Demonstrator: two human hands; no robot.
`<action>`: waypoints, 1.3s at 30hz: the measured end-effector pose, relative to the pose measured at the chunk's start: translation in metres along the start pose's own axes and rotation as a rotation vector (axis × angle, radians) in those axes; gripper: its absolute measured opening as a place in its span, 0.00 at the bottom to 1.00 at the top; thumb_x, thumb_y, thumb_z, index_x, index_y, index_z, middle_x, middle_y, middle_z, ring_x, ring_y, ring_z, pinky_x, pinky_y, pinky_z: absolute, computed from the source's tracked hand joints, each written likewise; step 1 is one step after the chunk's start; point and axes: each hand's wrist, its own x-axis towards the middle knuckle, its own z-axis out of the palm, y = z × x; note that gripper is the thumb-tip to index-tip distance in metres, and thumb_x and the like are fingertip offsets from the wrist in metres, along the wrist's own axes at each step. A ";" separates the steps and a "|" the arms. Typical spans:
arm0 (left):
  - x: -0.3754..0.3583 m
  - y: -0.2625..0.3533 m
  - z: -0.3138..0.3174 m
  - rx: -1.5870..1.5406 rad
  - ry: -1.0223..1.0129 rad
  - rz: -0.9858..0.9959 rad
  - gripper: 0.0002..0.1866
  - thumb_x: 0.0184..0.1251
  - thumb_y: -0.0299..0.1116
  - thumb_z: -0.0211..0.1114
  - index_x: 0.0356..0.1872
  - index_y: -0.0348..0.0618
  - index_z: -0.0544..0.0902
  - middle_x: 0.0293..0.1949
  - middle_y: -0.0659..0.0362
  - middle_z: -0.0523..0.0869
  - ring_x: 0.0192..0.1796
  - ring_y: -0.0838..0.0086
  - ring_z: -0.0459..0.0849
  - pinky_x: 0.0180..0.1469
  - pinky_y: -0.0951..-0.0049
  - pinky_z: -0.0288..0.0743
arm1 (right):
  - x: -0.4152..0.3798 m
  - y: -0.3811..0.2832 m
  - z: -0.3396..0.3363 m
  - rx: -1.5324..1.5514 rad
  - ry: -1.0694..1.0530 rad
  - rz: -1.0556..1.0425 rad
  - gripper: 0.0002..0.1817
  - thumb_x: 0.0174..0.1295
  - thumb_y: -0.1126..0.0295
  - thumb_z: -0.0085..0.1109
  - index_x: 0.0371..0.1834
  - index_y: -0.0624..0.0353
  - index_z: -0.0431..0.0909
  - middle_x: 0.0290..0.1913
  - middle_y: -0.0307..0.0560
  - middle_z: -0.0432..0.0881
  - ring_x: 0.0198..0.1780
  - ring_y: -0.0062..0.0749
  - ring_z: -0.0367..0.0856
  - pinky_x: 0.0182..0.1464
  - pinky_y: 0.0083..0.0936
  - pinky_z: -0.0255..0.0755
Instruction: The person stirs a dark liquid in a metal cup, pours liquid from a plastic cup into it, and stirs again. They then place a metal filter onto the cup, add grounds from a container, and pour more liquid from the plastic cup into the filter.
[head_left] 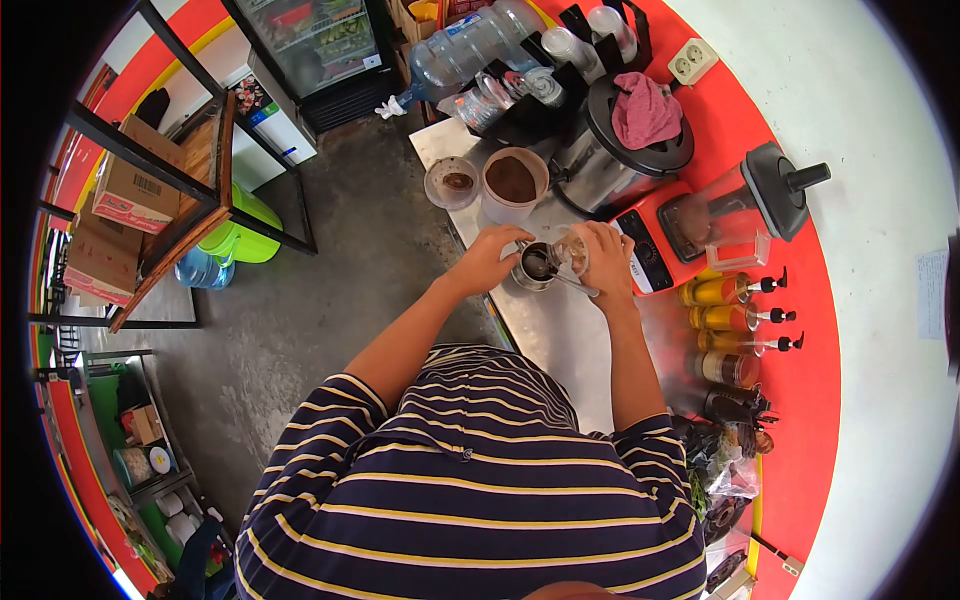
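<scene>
My left hand [488, 260] is closed around the side of a small metal cup [533, 282] that stands on or just over the counter. Dark contents show inside it. A spoon [577, 286] slants out of the cup toward my right hand. My right hand [606, 262] is closed around a small clear glass [575, 252], held at the cup's rim and seemingly tilted toward it. Beyond my hands stands a tall tub of brown powder [512, 180]. Beside that tub sits a clear container [452, 183] with some brown powder in it.
To the right are a red blender [665, 235] and several pump bottles [720, 318]. A steel urn [600, 165] with a pink cloth [647, 110] on its lid stands behind. The steel counter [560, 350] runs along my right. Boxes [140, 180] rest on a shelf at left.
</scene>
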 end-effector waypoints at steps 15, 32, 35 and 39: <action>0.003 -0.003 0.002 0.030 0.015 0.021 0.23 0.72 0.24 0.69 0.67 0.43 0.86 0.67 0.49 0.88 0.74 0.50 0.80 0.80 0.52 0.69 | -0.003 -0.002 0.000 0.008 0.014 0.055 0.33 0.71 0.47 0.65 0.76 0.49 0.79 0.70 0.48 0.80 0.74 0.47 0.74 0.77 0.52 0.59; 0.008 -0.003 -0.005 0.115 -0.002 0.139 0.29 0.69 0.24 0.75 0.72 0.43 0.83 0.68 0.51 0.89 0.72 0.49 0.81 0.77 0.52 0.72 | -0.006 0.026 0.085 0.737 0.421 0.627 0.42 0.53 0.72 0.83 0.75 0.59 0.76 0.68 0.55 0.88 0.71 0.50 0.86 0.73 0.39 0.78; 0.015 -0.004 -0.009 0.127 -0.061 0.183 0.30 0.69 0.26 0.77 0.73 0.44 0.83 0.69 0.51 0.88 0.72 0.50 0.80 0.77 0.52 0.72 | 0.000 0.036 0.110 0.747 0.435 0.696 0.45 0.51 0.71 0.85 0.76 0.58 0.75 0.70 0.54 0.87 0.72 0.48 0.86 0.75 0.38 0.76; 0.028 -0.004 -0.019 0.150 -0.145 0.218 0.30 0.68 0.27 0.79 0.72 0.44 0.84 0.69 0.52 0.88 0.73 0.51 0.80 0.78 0.53 0.71 | 0.008 0.030 0.117 0.823 0.476 0.742 0.48 0.51 0.67 0.90 0.77 0.61 0.73 0.70 0.52 0.85 0.73 0.41 0.84 0.75 0.34 0.75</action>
